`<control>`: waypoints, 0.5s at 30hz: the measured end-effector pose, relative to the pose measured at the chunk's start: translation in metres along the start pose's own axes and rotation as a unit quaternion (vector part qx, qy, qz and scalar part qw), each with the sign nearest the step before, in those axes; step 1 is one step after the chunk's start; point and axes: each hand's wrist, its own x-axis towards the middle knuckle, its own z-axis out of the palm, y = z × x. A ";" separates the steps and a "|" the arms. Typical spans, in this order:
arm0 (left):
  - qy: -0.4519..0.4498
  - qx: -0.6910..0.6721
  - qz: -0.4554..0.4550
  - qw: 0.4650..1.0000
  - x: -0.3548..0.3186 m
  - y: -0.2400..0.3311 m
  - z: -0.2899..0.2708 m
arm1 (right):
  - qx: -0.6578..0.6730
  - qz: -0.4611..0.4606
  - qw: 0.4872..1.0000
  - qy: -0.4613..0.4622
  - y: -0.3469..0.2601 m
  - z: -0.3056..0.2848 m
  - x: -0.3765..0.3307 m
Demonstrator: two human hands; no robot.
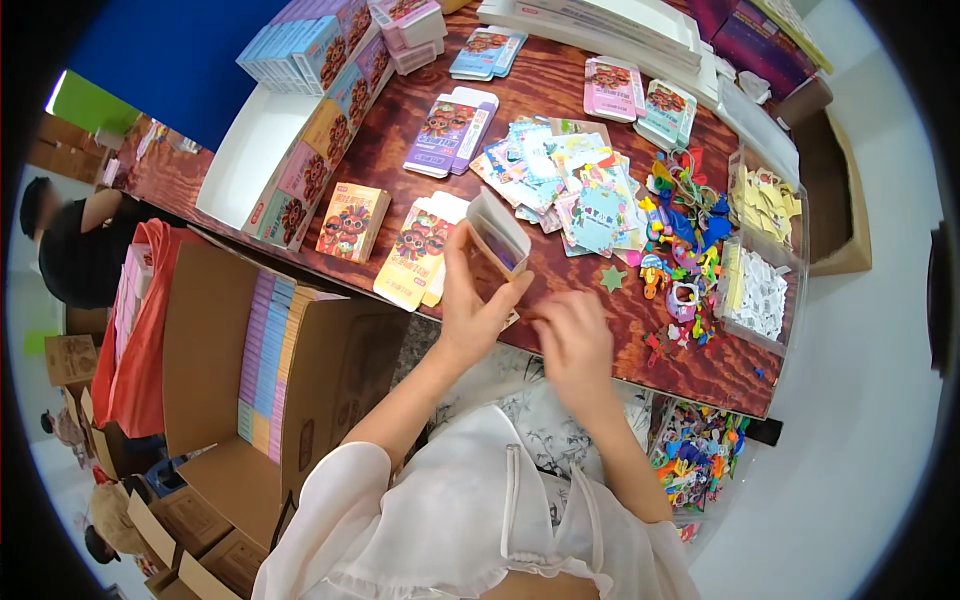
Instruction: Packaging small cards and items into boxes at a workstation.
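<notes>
sm. rect. box [499,238], open, tilted, held

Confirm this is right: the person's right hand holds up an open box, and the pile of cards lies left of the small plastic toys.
Not quite: the head view shows the left hand holding up the open box. The pile of cards does lie left of the small plastic toys.

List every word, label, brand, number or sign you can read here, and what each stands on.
I won't copy printed wording; here is where it stands.
Yellow box: small lettering by a picture.
Orange box: small lettering above a picture.
Purple box: small lettering below a picture.
Cards: too small to read.
Carton: faint mark, unreadable.
Open box in left hand: none readable.
</notes>
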 end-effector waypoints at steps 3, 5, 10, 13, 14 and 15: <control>0.022 -0.028 0.010 0.999 0.000 0.014 -0.003 | -0.060 -0.030 0.996 -0.063 -0.009 0.016 0.016; 0.038 0.043 0.023 0.998 -0.005 0.009 -0.012 | -0.078 -0.028 0.992 -0.091 -0.007 0.020 0.020; 0.010 0.121 0.062 0.991 -0.012 0.013 -0.027 | 0.025 0.087 0.989 -0.119 0.005 0.015 0.016; -0.005 0.202 0.120 0.972 -0.009 0.014 -0.027 | 0.176 0.183 0.967 0.022 -0.008 -0.014 0.012; -0.012 0.219 0.106 0.970 -0.011 0.016 -0.027 | 0.174 0.160 0.969 0.066 -0.024 -0.028 0.016; -0.025 0.232 0.091 0.968 -0.014 0.015 -0.025 | 0.167 0.141 0.969 0.114 -0.039 -0.039 0.017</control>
